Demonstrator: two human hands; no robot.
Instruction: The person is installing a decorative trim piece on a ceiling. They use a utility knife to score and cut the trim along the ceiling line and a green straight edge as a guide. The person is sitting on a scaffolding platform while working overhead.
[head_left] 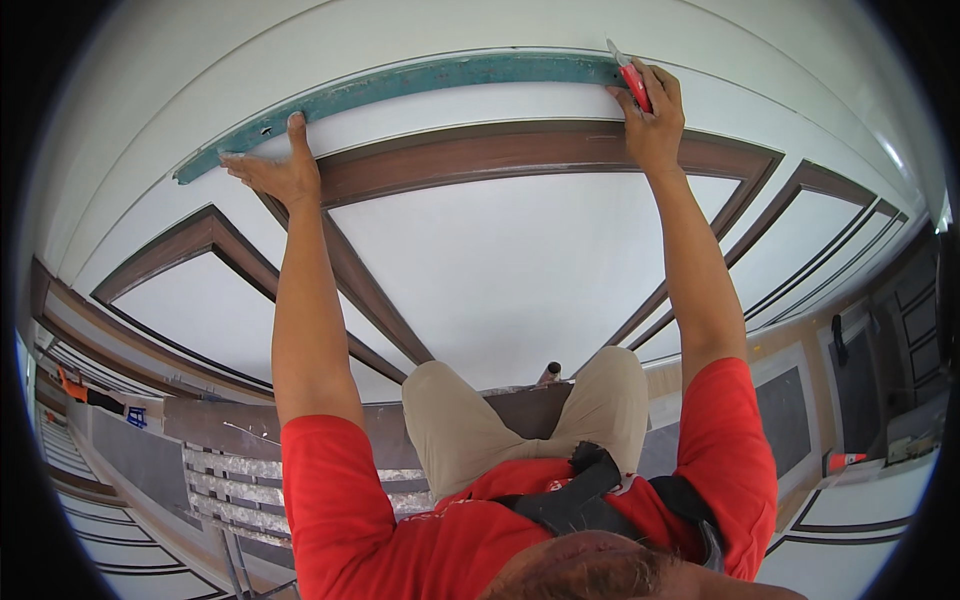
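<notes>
Our right hand is closed round a red utility knife, its blade angled up and slightly left past the right end of the teal straightedge. Our left hand is spread wide, thumb and fingertips apart against the near edge of the bar, toward its left end. That straightedge lies beyond both hands on the white wall, its long axis running left to right across us, bowed by the lens. Knife and right hand are at one end of it, so its length stretches leftward from them. We cannot tell whether the blade touches the wall.

Along the bar's far edge, we see plain white surface with room above the blade. On our side, a white strip separates the bar from the brown moulding, whose raised edge runs below both hands and bounds the space toward us.
</notes>
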